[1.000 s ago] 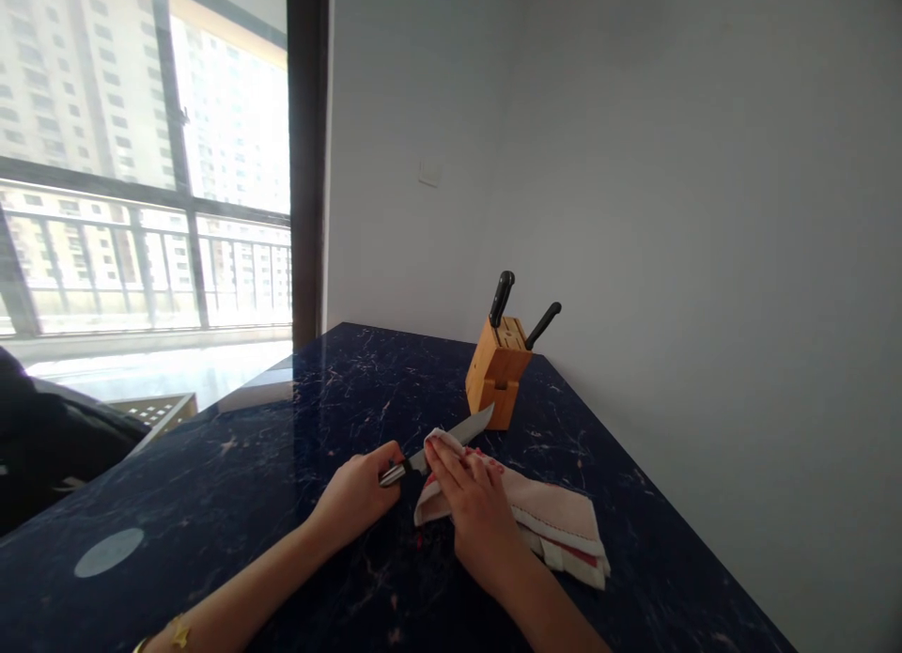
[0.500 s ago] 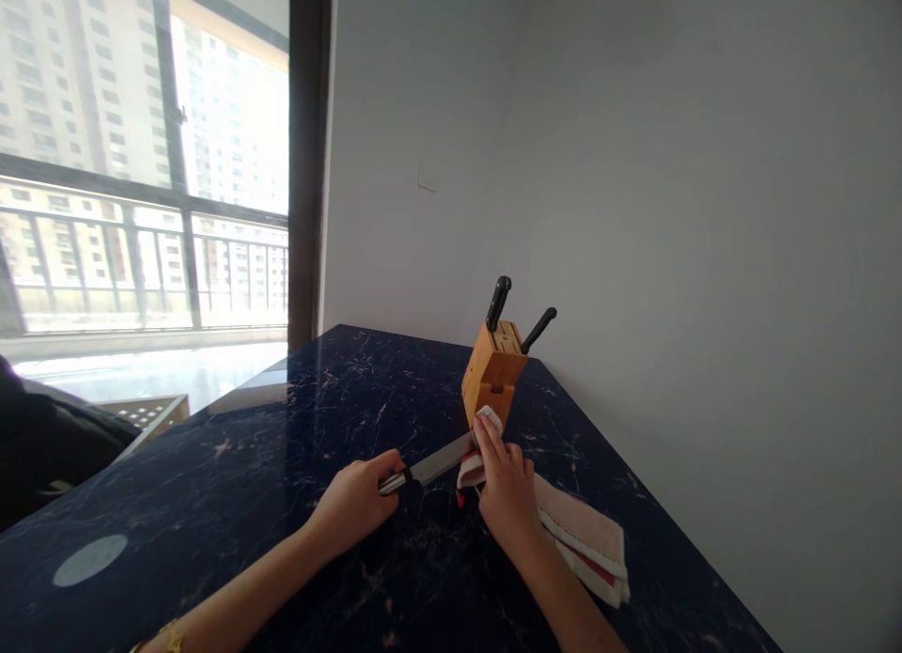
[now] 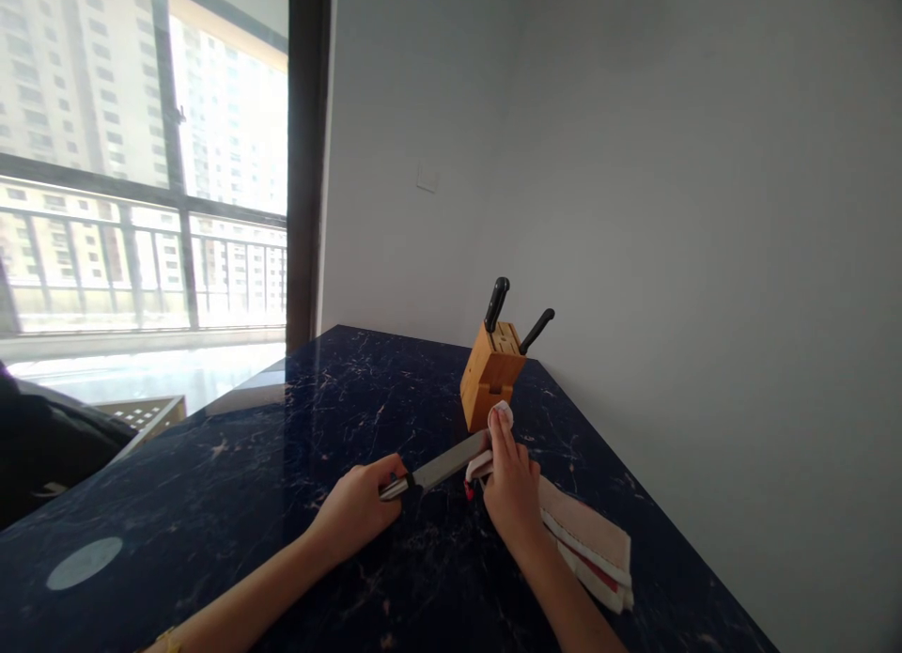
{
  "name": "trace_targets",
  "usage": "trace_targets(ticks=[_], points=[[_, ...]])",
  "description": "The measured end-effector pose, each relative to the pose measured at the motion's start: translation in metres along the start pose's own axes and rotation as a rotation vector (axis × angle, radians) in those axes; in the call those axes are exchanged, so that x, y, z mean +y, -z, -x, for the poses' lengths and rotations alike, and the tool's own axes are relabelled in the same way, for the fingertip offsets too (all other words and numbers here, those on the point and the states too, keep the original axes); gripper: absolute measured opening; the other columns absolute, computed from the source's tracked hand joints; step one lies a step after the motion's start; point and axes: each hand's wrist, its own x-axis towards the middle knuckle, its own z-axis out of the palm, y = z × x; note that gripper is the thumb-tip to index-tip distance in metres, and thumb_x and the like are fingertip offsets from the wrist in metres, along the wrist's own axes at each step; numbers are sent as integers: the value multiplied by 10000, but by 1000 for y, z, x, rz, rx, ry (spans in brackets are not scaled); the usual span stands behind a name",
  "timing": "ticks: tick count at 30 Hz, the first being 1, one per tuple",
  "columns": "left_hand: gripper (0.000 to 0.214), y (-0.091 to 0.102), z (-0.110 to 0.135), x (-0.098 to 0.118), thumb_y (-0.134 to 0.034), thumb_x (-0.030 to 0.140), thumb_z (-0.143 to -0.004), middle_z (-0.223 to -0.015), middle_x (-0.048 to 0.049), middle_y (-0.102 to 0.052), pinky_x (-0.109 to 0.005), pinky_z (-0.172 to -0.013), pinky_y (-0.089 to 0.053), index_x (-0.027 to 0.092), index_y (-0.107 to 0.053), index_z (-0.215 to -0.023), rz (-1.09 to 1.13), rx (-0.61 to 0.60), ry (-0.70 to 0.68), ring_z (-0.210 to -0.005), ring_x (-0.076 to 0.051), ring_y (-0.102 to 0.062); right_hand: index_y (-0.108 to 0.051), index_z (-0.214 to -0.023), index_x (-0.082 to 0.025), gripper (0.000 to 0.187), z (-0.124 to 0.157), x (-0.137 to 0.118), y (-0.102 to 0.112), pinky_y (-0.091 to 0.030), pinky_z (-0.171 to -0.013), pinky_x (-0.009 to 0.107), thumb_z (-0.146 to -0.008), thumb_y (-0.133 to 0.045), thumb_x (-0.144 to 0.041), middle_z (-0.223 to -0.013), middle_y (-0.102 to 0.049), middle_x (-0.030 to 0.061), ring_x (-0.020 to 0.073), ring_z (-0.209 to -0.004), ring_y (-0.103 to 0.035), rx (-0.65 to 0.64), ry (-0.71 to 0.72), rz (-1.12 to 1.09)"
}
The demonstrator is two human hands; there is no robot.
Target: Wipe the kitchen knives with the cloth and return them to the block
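Observation:
My left hand [image 3: 361,503] is closed round the handle of a kitchen knife [image 3: 451,460], whose broad blade points up and to the right. Folded over the blade's far end is a pink and white towel [image 3: 584,531], pinched there by my right hand [image 3: 513,484]. The knife's tip is hidden behind the cloth and fingers. The towel's long end hangs out under my right wrist, to the right. Just beyond the blade stands a wooden knife block [image 3: 486,380]. Two black-handled tools [image 3: 497,303] stick out of its top.
The dark blue marbled table [image 3: 381,380] stretches away to a grey wall [image 3: 669,211]. A pale oval disc [image 3: 85,564] lies at its left. Past the left edge are a dark bag-like shape [image 3: 56,456] and a window [image 3: 141,164].
My right hand and the towel have slid a little to the right along the blade, toward its tip, baring more of it. My left hand has hardly moved.

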Motion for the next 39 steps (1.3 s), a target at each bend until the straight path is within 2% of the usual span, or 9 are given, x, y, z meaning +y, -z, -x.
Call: trace_targets(ticks=[9,19,27,30,36,39], points=[[90,-2,0,-3,-454,183,-689,-548,59,-537,-179,-466,-232,210,-532,-725,23,-18,30,-503,-91,-462,-90,-1397,-223,797,3,-1,-4,-317,-846,316,-670,-322,10,-1451,-133,-30,205,-1074,-429,-35,30,-17],[148,1,0,2,-448,146,-665,-547,69,-552,-178,-494,-245,232,-545,-736,-62,-3,9,-520,-88,-483,-143,-1390,-239,755,-4,6,-5,-335,-770,306,-688,-313,-20,-1440,-173,-44,213,-1053,-450,19,-29,-142],[134,1,0,4,-448,159,-657,-565,68,-569,-180,-489,-246,231,-535,-729,-89,-15,62,-521,-93,-495,-205,-1376,-266,767,-3,8,-8,-326,-756,327,-664,-308,0,-1422,-233,-47,210,-974,-485,65,62,-147],[144,1,0,4,-453,162,-648,-571,68,-573,-184,-488,-241,238,-536,-737,-90,-14,66,-524,-97,-497,-239,-1365,-265,756,-2,7,-10,-327,-785,336,-655,-329,-23,-1411,-270,-38,220,-1028,-466,74,47,-198],[157,3,1,6,-456,157,-631,-583,69,-576,-191,-498,-236,251,-527,-734,-118,-14,63,-545,-108,-512,-286,-1332,-241,677,-1,0,-7,-317,-862,367,-675,-386,-110,-1371,-344,29,227,-1133,-416,177,36,-342],[172,3,1,5,-456,162,-633,-604,64,-584,-197,-503,-237,259,-526,-757,-145,-22,62,-559,-116,-525,-398,-1242,-222,493,-3,2,-9,-341,-860,380,-750,-397,-185,-1266,-458,69,225,-1090,-455,221,10,-450]])
